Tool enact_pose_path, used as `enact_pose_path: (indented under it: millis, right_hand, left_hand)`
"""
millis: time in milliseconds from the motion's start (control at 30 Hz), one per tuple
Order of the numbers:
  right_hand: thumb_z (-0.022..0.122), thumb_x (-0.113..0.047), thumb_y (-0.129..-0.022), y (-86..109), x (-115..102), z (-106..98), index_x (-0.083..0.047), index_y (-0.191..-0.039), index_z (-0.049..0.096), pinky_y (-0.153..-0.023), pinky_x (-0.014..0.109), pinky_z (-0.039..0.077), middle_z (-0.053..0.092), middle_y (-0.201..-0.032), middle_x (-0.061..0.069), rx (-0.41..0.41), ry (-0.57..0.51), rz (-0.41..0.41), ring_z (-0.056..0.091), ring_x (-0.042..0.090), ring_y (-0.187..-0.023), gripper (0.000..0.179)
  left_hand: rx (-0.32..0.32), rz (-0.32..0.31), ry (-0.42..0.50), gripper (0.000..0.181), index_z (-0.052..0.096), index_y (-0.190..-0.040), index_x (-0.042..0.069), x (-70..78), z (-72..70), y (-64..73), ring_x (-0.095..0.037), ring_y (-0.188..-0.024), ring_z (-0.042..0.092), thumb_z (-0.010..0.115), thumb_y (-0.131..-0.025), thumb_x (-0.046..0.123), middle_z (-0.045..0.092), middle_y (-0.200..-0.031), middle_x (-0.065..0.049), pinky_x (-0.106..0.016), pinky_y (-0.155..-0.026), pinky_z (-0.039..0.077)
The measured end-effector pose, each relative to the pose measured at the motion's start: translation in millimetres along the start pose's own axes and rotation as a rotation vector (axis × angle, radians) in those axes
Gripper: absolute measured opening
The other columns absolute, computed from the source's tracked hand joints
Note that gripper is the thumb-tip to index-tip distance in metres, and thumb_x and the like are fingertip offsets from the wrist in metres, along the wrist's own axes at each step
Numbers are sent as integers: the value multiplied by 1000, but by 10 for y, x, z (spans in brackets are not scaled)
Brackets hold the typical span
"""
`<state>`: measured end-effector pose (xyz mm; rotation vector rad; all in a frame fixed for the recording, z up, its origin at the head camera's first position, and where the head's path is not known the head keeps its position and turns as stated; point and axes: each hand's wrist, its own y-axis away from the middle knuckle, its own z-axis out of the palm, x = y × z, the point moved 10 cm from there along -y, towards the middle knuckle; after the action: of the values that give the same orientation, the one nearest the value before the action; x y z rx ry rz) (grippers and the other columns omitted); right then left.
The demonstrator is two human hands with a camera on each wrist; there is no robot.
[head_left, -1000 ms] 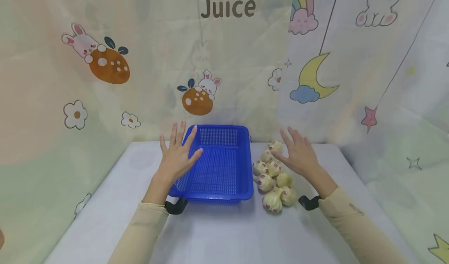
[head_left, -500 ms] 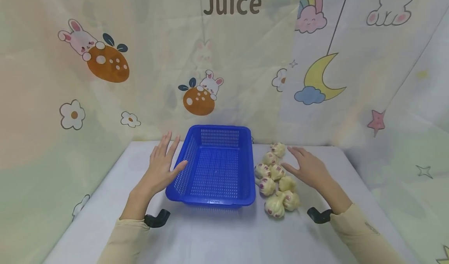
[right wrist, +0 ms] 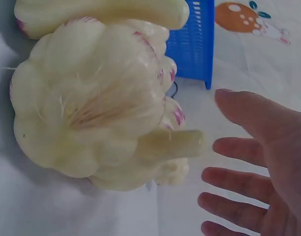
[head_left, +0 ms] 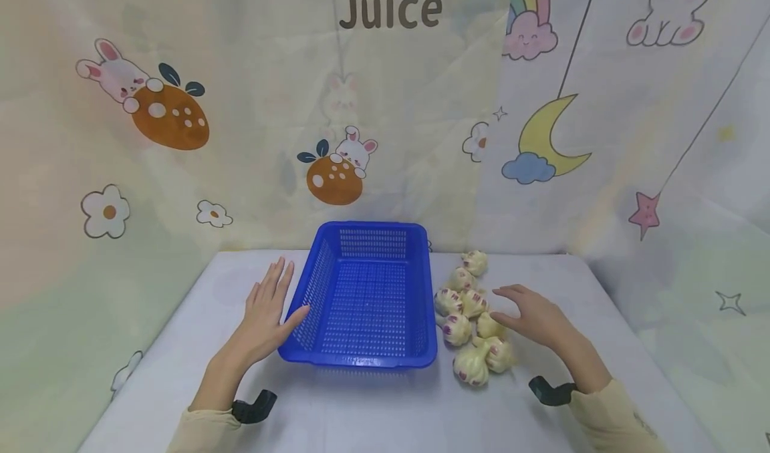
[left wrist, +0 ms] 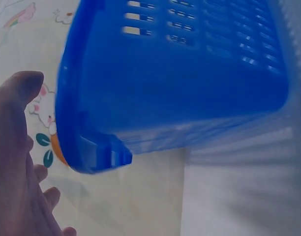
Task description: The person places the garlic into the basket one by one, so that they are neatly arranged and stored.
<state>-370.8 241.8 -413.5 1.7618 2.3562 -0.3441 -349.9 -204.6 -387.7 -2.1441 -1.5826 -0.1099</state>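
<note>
A blue plastic basket [head_left: 361,361] with slotted sides stands in the middle of the table; no contents show in it. Along its left side is my left hand [head_left: 260,323], fingers extended, the thumb overlapping the rim in the head view. The left wrist view has the basket's outer wall [left wrist: 180,83] close by the thumb. Several garlic bulbs [head_left: 472,366] with purple streaks lie in a cluster right of the basket. My right hand [head_left: 535,316] hovers at the cluster's right side, fingers loosely bent and holding nothing. One garlic bulb [right wrist: 91,103] fills much of the right wrist view.
The white-covered table [head_left: 385,416] has bare surface in front of the basket and at both sides. A patterned curtain [head_left: 252,105] with cartoon prints hangs right behind the table and along its sides.
Both hands have come down and back toward the person. The left hand moved left from over the basket to beside it; the right moved right, off the far garlic bulbs.
</note>
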Motion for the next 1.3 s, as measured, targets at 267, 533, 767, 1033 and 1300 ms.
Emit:
enact_pose_path:
  millis: [267,533,767,1033,1300]
  right_hand:
    - [66,-40,-87,104,203,104,-6,-130,56,-99,59,40,55,-132,20,-1,-178,-6,48,43,-124,56]
    - [67,-31,-89,214,214,242,-2,-128,57,-93,55,47,58,-129,17,55,-303,-78,54,41,-118,50]
    - [67,-28,-88,230,215,151,-2,-129,56,-93,52,48,58,-129,16,60,-287,-57,55,39,-117,49]
    - [70,-31,-85,318,120,-25,-8,-120,63,-87,49,52,65,-118,10,-37,-263,-15,62,33,-107,42]
    - [75,-29,-80,384,43,112,-10,-119,61,-89,47,51,64,-118,9,-194,-309,-45,60,30,-109,46]
  left_hand:
    - [-81,-34,161,87,-4,-154,20,-130,121,108,-36,-148,3,53,-93,43,-2,-162,-9,-67,-111,5]
    - [-189,-55,331,93,-7,-153,20,-173,277,318,-45,-145,2,60,-90,35,-2,-161,-14,-75,-103,7]
    - [-237,-29,414,108,-10,-153,21,-178,399,301,-49,-143,-1,69,-81,31,-7,-160,-14,-79,-98,10]
    - [-279,-23,467,121,-15,-151,27,-177,475,292,-50,-142,-2,77,-72,31,-13,-160,-13,-79,-98,15]
    - [-301,-23,501,123,-16,-151,23,-189,515,348,-51,-142,-6,77,-74,44,-16,-159,-15,-78,-99,13]
